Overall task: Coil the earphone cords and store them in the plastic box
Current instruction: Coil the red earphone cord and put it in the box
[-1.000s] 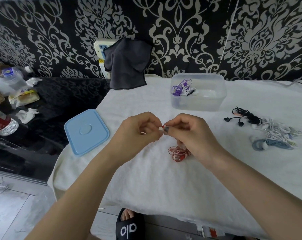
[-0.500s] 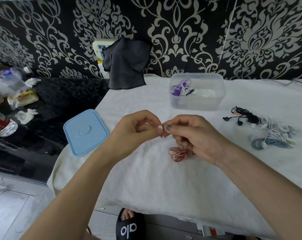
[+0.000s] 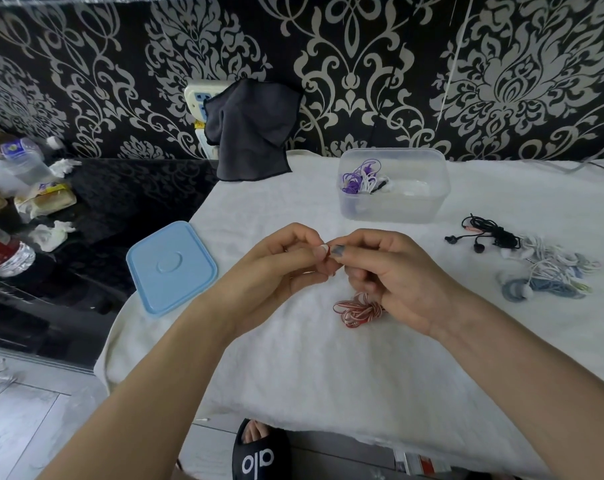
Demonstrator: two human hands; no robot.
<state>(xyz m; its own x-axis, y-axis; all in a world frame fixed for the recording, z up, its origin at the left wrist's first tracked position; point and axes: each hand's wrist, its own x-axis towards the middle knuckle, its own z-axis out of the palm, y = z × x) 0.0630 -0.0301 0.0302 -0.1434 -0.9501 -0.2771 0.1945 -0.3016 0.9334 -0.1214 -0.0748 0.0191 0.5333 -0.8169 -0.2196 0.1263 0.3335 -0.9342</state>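
Observation:
My left hand (image 3: 276, 268) and my right hand (image 3: 394, 275) meet above the white cloth, fingertips together, both pinching the end of a red-and-white earphone cord (image 3: 357, 311). The rest of that cord lies in a loose bundle on the cloth just under my right hand. The clear plastic box (image 3: 394, 206) stands open at the back, with purple and white earphones (image 3: 361, 176) inside. A black earphone set (image 3: 487, 233) and a tangle of white and blue-grey cords (image 3: 549, 275) lie at the right.
The box's light blue lid (image 3: 171, 268) lies flat near the table's left edge. A dark cloth (image 3: 252, 133) hangs over a wall socket behind. Bottles and wrappers (image 3: 23, 188) crowd the black counter at the left. A black slipper (image 3: 259, 455) shows below the table.
Both hands stay together at the cord end, with only small finger shifts. The red-and-white bundle on the cloth has not moved.

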